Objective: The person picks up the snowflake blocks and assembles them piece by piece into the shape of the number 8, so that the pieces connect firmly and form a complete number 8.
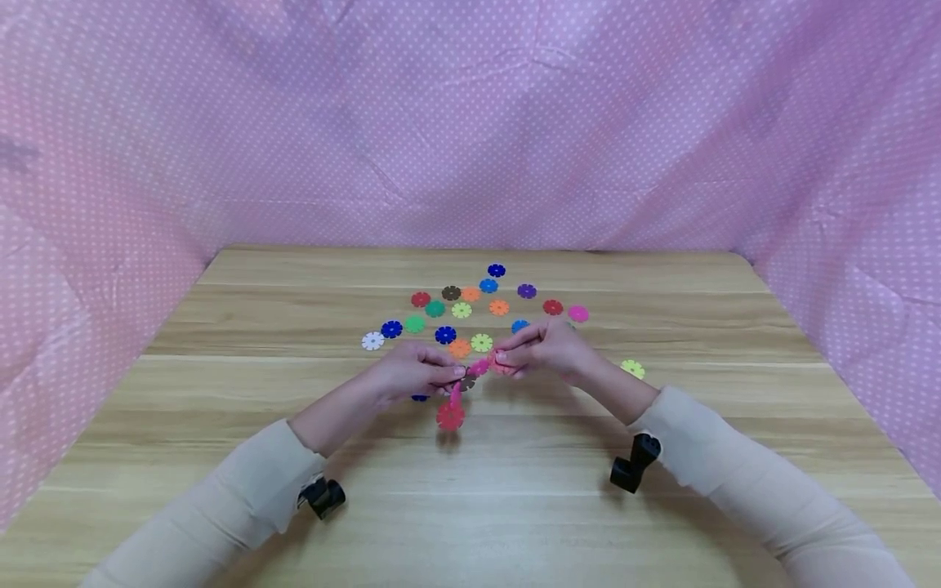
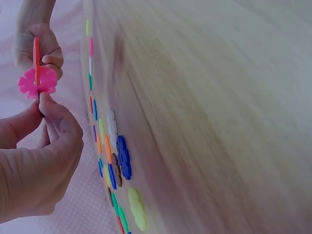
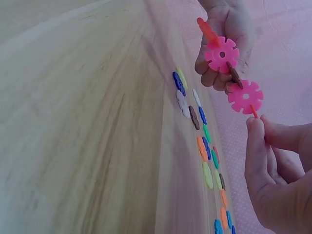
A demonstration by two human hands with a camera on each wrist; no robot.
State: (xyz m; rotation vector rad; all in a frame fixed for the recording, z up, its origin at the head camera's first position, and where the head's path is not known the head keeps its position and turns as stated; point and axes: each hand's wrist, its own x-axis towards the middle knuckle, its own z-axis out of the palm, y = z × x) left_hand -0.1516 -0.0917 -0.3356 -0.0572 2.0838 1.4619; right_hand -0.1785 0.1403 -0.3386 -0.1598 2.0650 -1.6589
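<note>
Above the table, both hands hold a short chain of slotted plastic discs joined edge to edge. My left hand (image 1: 415, 373) pinches the brown disc (image 3: 234, 75) in the chain's middle between thumb and fingers. On one side of it come a pink disc (image 3: 222, 54) and a red disc (image 1: 451, 416), which hangs lowest, toward the front. On the other side sits a second pink disc (image 3: 245, 96). My right hand (image 1: 550, 351) pinches the red disc (image 3: 254, 111) at that end, seen edge-on in the right wrist view and partly hidden by the fingertips.
Several loose slotted discs lie flat on the wooden table (image 1: 470, 506) beyond the hands, among them a white disc (image 1: 372, 341), a purple disc (image 1: 526, 291) and a pink disc (image 1: 578, 314). A yellow disc (image 1: 633, 369) lies beside the right forearm. Pink dotted cloth (image 1: 470, 147) surrounds the table.
</note>
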